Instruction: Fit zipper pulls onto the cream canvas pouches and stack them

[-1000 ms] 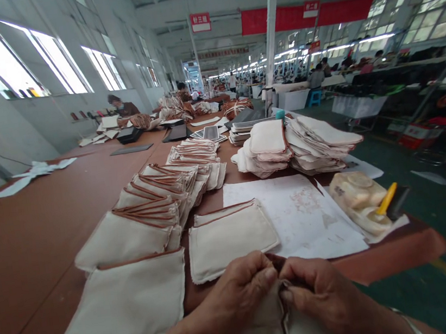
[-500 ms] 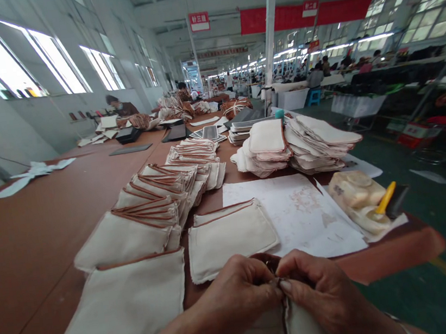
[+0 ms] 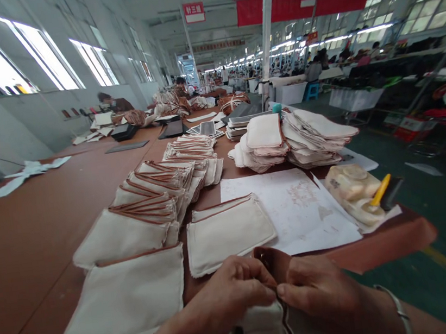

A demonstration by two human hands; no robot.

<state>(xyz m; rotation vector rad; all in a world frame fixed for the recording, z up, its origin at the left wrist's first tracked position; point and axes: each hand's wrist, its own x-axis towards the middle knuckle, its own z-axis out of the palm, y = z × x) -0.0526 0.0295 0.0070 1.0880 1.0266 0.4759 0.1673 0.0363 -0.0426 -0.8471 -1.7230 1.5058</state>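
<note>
At the bottom centre, a cream fabric piece (image 3: 264, 328) with a brown edge hangs beneath both hands. My left hand (image 3: 239, 291) pinches the left side of its brown edge. My right hand (image 3: 325, 290), with a bangle at the wrist, pinches the right side, the two thumbs almost touching. A flap of brown material (image 3: 274, 261) rises behind the fingers. Just beyond lie two cream pieces (image 3: 229, 232), and a single cream piece (image 3: 125, 297) lies on the left, in front of an overlapping row of cream pieces (image 3: 141, 235) with brown edges.
Stacked cream pieces (image 3: 263, 131) stand farther back on the brown table (image 3: 30, 231). White paper (image 3: 294, 207) lies right of centre, beside a wrapped pale bundle (image 3: 351, 191) with a yellow-handled brush (image 3: 381, 190). A person (image 3: 116, 101) sits at the far left.
My right hand has turned and shifted slightly, baring more of the bangle. More of the brown flap shows above the fingers. The whole view has shifted a little.
</note>
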